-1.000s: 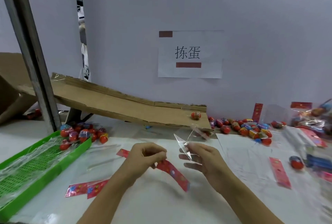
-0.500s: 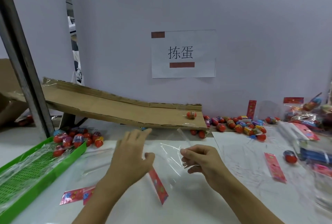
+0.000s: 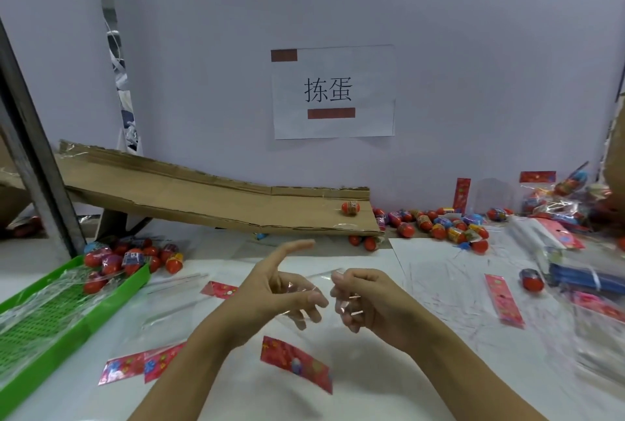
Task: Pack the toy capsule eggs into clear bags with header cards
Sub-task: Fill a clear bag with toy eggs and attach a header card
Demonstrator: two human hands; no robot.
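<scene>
A clear bag (image 3: 306, 288) with a red header card (image 3: 295, 364) hanging at its lower end is held between my hands above the white table. My right hand (image 3: 363, 302) pinches the bag's upper edge. My left hand (image 3: 282, 287) has its fingers spread against the film at the bag's mouth, index finger straight and pointing up. Loose capsule eggs lie in a pile (image 3: 443, 228) at the back right and another pile (image 3: 135, 258) by the green tray. One egg (image 3: 350, 208) sits on the cardboard ramp, and a single egg (image 3: 531, 279) lies to the right.
A green tray (image 3: 67, 322) lined with film sits at the left. A cardboard ramp (image 3: 203, 197) slopes down along the wall. Spare header cards (image 3: 504, 299) (image 3: 135, 365) lie on the table. Packed bags (image 3: 558, 199) and a stack of clear bags (image 3: 537, 238) are at the far right.
The bag and its header card have swung lower and nearer to me. My left hand let go of the card and moved to the bag's mouth. The right hand kept its pinch.
</scene>
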